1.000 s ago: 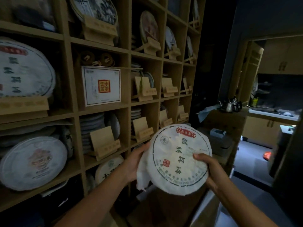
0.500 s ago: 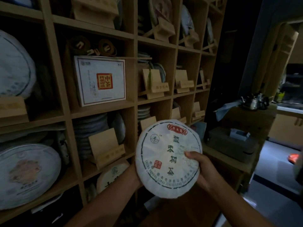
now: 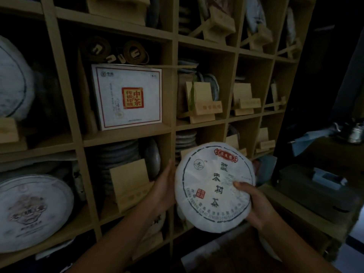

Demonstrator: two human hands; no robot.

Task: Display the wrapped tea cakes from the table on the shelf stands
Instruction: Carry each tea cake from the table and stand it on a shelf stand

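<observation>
— Tea cake (image 3: 213, 186): which way does it face?

— Printed face toward the camera, the round disc upright and tipped slightly back, its column of dark characters running top to bottom and leaning a little right. It is held in front of the wooden shelf (image 3: 173, 81).

— Any writing?

— A red banner at the top, a small leaf logo upper left, a red seal lower left, and Latin letters along the lower rim — "CHINA YUNNAN" readable, the rest blurred.

— And the hands?

— Left hand (image 3: 164, 189) lies against its left edge, fingers hidden behind. Right hand (image 3: 254, 203) grips the lower right edge, thumb on the face.

— Nearby?

— An empty wooden stand (image 3: 131, 184) just left of the left hand; above it, a white box (image 3: 128, 96) with a red square seal.
</observation>
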